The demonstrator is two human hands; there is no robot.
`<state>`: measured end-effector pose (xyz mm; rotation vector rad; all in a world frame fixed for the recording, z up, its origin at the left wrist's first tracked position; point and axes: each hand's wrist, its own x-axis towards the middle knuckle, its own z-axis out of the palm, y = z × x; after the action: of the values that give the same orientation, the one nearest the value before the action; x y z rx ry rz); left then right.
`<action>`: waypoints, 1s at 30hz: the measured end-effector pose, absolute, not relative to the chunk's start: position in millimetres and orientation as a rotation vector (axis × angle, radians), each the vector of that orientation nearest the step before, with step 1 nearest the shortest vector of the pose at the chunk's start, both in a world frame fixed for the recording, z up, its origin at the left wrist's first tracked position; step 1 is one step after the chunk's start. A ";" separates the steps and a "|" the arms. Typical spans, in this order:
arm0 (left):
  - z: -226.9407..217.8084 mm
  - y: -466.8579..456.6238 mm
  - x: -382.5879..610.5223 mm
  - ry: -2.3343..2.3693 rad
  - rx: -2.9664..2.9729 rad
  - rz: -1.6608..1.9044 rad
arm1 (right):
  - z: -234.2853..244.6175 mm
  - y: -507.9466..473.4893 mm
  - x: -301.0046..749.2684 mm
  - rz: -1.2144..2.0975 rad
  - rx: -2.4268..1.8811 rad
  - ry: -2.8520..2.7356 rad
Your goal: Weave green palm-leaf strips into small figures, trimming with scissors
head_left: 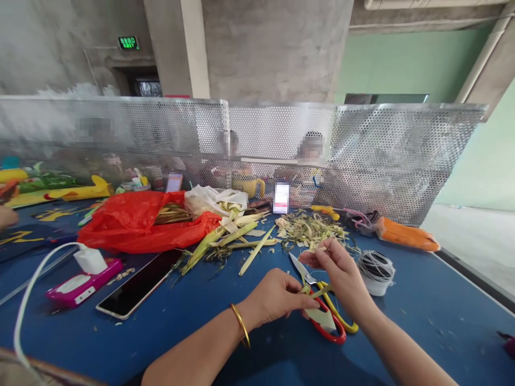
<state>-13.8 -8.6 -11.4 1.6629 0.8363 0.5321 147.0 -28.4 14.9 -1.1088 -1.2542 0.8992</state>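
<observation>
My left hand (277, 292), with a gold bangle on the wrist, is closed in a pinch on a pale green husk strip (322, 291). The strip runs across to my right hand (336, 265), whose thumb and fingers are also pinched together, at what looks like a thin pale end. Below the left fingertips shows a wider pale piece (324, 320), apparently husk. Beneath both hands lie scissors (298, 266) with red and yellow handles, partly covered by the fingers. Beyond the hands spreads a heap of shredded husk (311, 229), with a loose long husk piece (257, 251) to its left.
A red plastic bag (120, 225) of plant stalks, a dark phone (140, 284) and a magenta power strip (86, 284) lie left. Right are a wire coil (376, 268) and an orange packet (408, 234). A perforated metal screen (394, 155) stands behind, people beyond it.
</observation>
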 end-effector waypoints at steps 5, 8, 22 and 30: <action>-12.3 -13.9 -9.9 0.863 1.643 0.548 | 9.1 -28.8 143.9 1.022 -1.018 -1.167; -11.9 -13.9 -7.7 0.881 1.622 0.590 | 3.6 -24.5 147.3 1.017 -1.000 -1.130; 9.5 14.3 -21.6 0.875 1.058 0.671 | 13.7 -14.0 160.4 -0.064 -1.178 -2.139; 27.0 38.1 -8.3 0.836 1.029 0.664 | 24.8 13.3 181.3 -0.308 -1.339 -2.023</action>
<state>-8.3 38.1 27.0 1.0287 0.8358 0.6640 181.3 13.3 24.8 -1.3392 -2.0235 -0.3084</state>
